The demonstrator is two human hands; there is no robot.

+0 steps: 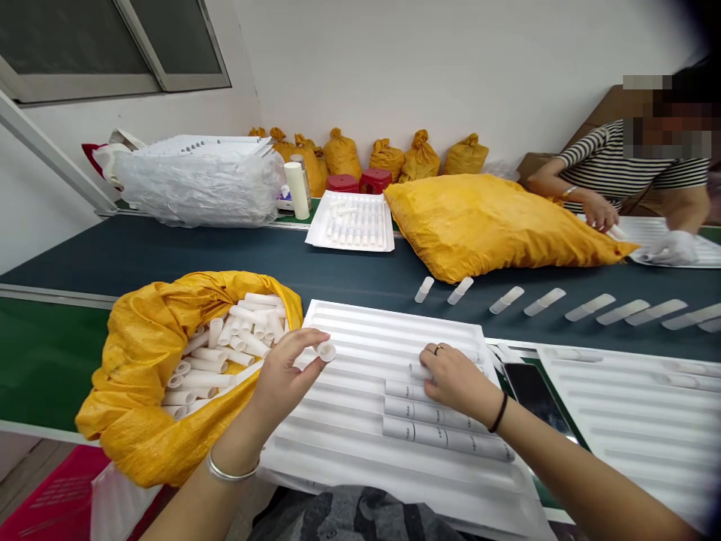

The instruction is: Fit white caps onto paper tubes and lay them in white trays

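Between thumb and fingers, my left hand [293, 368] pinches a short white plastic tube [326, 351], its open end facing me. Just left of it, a yellow woven sack [135, 376] lies open, full of loose white tubes [225, 353]. My right hand [459, 379] is over the white grooved tray [338, 451], its fingers closed on a printed white tube [417, 371] lying in a groove. Below that hand, rows of printed tubes [428, 436] lie end to end in the grooves.
Several translucent tubes [507, 300] lie along the dark conveyor belt [349, 274]. A filled yellow sack [496, 218] and a tray of tubes [352, 222] sit beyond. At right are a phone [538, 398] and another tray [631, 421]. A person in stripes [608, 165] works opposite.
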